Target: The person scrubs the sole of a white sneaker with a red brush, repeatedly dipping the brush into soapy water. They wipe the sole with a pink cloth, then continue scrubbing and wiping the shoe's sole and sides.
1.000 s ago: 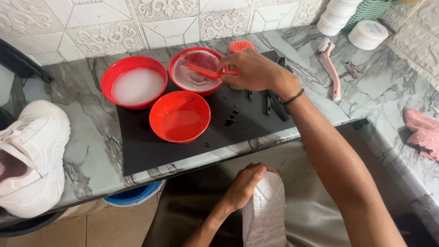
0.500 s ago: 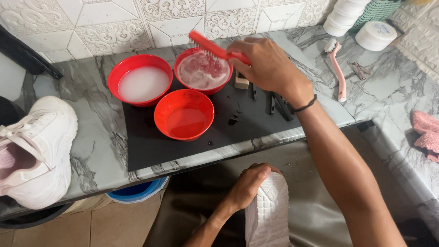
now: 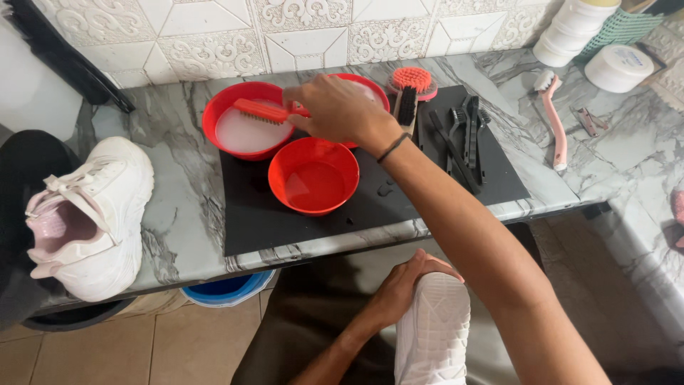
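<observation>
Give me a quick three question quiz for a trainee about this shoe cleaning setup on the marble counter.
1. True or false: the right hand holds a red brush over a red bowl of milky liquid.
2. What does the left hand grip below the counter?
3. Where is the other white shoe: A on the black mat, B on the counter's left end, C on the floor?

Key: 1 true; 2 a white shoe, sole up; 3 B.

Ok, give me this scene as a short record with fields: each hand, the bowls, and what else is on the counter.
right hand: holds red plastic brush over red bowl of milky liquid
left hand: grips white sneaker, sole up, below the counter
front bowl: red bowl of clear liquid on black mat
counter left: second white sneaker
mat right: black brushes
</observation>
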